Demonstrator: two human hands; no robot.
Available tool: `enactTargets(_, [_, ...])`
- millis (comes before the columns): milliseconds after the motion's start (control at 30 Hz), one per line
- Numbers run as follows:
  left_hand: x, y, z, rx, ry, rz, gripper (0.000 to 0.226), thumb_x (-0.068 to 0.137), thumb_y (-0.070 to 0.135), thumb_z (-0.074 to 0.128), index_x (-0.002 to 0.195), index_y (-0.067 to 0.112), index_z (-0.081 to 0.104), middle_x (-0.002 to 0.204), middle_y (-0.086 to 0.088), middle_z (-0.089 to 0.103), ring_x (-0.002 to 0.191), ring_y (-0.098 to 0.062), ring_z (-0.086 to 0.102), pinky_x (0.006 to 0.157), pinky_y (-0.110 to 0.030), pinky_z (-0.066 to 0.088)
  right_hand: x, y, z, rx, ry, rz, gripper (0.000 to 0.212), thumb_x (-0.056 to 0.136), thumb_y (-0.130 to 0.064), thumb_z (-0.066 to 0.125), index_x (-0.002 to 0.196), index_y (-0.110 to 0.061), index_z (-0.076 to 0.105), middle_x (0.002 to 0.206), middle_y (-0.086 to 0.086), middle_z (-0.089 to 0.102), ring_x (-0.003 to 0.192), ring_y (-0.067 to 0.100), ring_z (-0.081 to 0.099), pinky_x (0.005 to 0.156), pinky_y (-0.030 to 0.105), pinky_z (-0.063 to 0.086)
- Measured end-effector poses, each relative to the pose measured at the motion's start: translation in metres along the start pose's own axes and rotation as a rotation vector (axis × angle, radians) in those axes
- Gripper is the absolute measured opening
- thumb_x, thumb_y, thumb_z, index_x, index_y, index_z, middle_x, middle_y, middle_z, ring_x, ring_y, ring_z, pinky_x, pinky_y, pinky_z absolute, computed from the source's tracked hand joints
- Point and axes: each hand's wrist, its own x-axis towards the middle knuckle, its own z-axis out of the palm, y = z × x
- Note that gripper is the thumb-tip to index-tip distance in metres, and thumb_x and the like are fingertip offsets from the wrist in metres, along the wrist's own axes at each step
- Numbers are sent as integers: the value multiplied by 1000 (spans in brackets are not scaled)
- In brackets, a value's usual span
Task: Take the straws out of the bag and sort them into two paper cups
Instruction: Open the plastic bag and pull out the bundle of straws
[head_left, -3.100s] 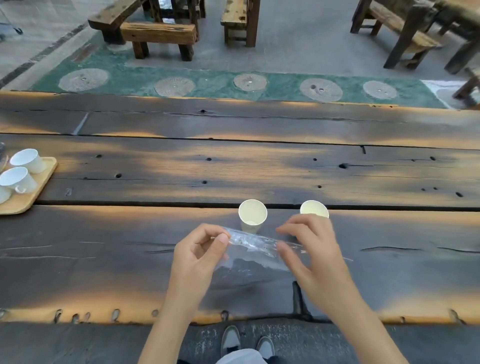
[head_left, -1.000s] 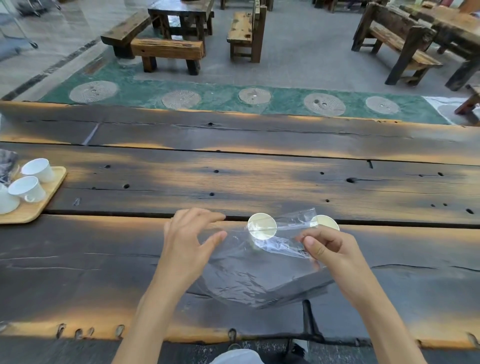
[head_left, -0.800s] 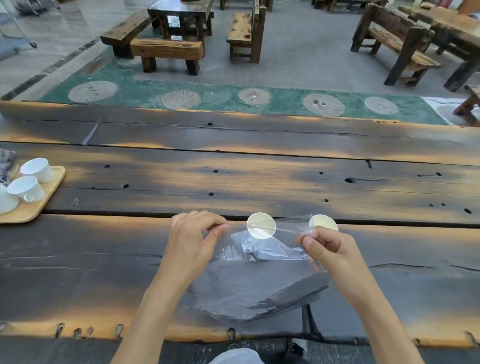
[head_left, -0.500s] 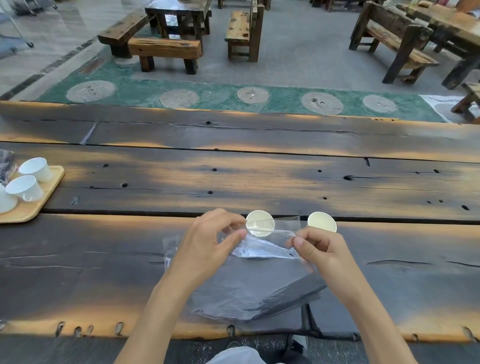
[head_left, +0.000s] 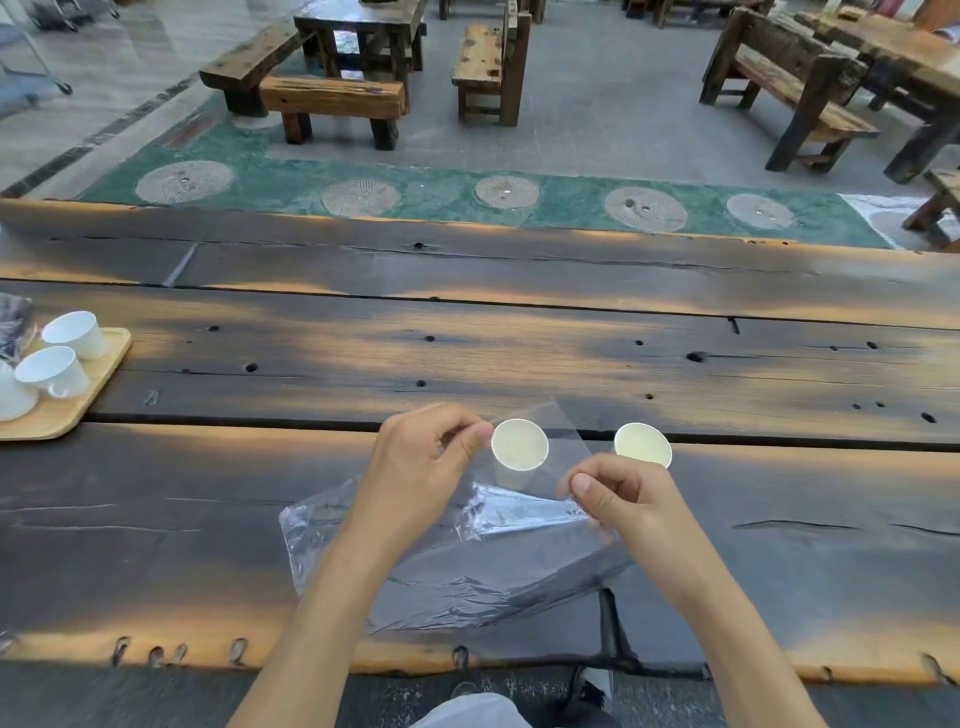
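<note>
We see left hand (head_left: 415, 467) and right hand (head_left: 618, 499) each pinching the bag (head_left: 467, 561) mouth, grip closed on film, likely to pull it open above the counter (head_left: 519, 353); two cups (head_left: 519, 445) just behind; straws unclear.

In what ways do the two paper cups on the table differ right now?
The left paper cup is seen through the clear plastic bag, while the right paper cup is uncovered. The left paper cup sits beside the left hand; the right paper cup sits just beyond the right hand. Both are upright and pale inside.
</note>
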Motion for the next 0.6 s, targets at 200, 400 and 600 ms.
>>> enactTargets(200, [-4,-23,-34,71,350,-139,14,99,18,57,107,19,68,107,7,64,107,-14,57,91,-29,45,-4,-15,-13,161,157,-33,23,94,-13,58,77,-14,73,65,-3,51,61,10,46,62,19,39])
enactTargets(400, [-36,-75,-1,-352,826,-736,28,99,31,44,120,21,59,121,-5,62,112,-23,60,102,-45,48,-5,-48,-6,512,213,-93,19,89,-15,57,78,-9,71,62,5,46,58,25,58,61,25,52])
enactTargets(600, [-64,-67,84,-1218,303,-1104,58,82,66,46,116,20,54,105,-13,60,101,-27,59,94,-39,46,-2,-73,13,801,221,-128,24,96,-14,51,80,-12,68,64,4,59,61,18,66,62,25,55])
